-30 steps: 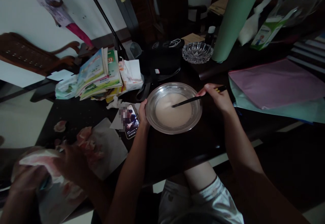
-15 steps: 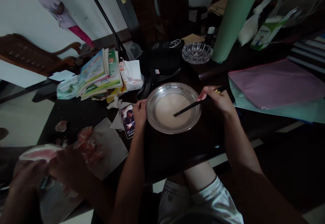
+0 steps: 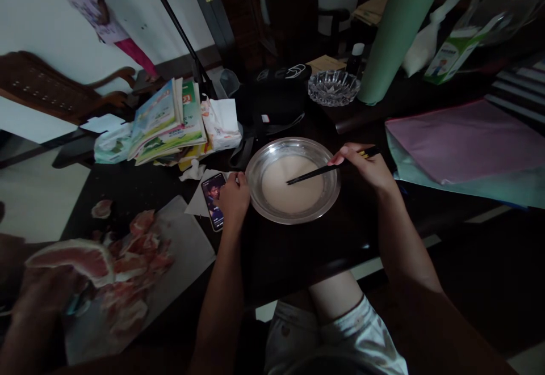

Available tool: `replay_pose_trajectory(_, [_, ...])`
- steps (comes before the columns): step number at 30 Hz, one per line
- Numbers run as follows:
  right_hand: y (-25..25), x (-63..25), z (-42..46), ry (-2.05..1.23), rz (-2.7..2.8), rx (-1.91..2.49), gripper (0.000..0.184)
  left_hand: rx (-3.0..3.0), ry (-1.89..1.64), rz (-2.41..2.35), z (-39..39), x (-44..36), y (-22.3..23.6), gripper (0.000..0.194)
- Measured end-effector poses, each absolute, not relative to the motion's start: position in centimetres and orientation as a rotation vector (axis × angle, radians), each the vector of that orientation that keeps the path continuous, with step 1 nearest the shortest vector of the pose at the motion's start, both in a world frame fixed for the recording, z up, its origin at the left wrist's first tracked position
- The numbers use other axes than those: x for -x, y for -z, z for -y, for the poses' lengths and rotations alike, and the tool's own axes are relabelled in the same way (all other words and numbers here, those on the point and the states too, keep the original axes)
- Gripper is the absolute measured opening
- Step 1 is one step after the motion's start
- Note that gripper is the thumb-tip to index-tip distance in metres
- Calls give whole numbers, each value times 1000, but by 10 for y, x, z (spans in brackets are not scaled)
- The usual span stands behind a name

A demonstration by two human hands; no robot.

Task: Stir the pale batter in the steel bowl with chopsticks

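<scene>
A shiny metal bowl [image 3: 327, 162] holding pale batter [image 3: 293, 190] sits on the dark table in front of me. My right hand [image 3: 366, 165] grips black chopsticks [image 3: 313, 174] whose tips rest in the batter. My left hand [image 3: 233, 196] lies beside the bowl's left rim, fingers curled over the edge of a lit phone [image 3: 213, 200] on a tissue.
Another person's hand [image 3: 42, 298] at lower left holds a pomelo piece [image 3: 74, 258] over a board with pink fruit scraps [image 3: 136, 256]. Behind the bowl are a stack of books [image 3: 164, 122], a black bag [image 3: 272, 100], a glass ashtray [image 3: 333, 87], a green flask [image 3: 394, 29] and pink paper sheets [image 3: 464, 139].
My left hand slid off the bowl's rim toward the phone. The chopsticks swept round in the batter. The other person's hands drew back, uncovering the fruit scraps.
</scene>
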State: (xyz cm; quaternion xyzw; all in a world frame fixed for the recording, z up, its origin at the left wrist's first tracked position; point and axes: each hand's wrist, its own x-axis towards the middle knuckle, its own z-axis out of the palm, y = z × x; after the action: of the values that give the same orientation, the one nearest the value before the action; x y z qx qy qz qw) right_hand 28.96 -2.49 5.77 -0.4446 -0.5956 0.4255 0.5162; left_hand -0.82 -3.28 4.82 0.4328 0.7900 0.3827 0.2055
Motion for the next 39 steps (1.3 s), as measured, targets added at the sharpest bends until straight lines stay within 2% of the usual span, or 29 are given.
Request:
replay_pose_trajectory(8, [-55, -291, 23, -1026, 1474, 1045, 38, -1242, -1510, -1807, 14, 24, -25, 18])
replay_pose_trajectory(12, [-51, -297, 22, -963, 1385, 1081, 39, -1222, -1577, -1752, 13, 22, -21, 21])
replay_pose_trajectory(17, [-51, -293, 23, -1016, 1432, 1036, 40, -1104, -1676, -1622, 7, 19, -14, 11])
replay_pose_trajectory(23, [-50, -293, 21, -933, 1398, 1063, 40, -633, -1511, -1299, -5, 9, -4, 7])
replay_pose_trajectory(27, [-50, -294, 24, -970, 1373, 1061, 43, -394, -1324, -1157, -1, 3, -8, 24])
replay_pose_trajectory(31, [-51, -291, 23, -1004, 1505, 992, 35, -341, -1275, -1096, 2, 2, -15, 25])
replay_pose_trajectory(35, [-49, -295, 21, -932, 1363, 1064, 41, -334, -1305, -1079, 2, 0, -17, 23])
replay_pose_trajectory(39, [-48, -294, 22, -1033, 1442, 996, 43, -329, -1331, -1065, 2, -1, -17, 23])
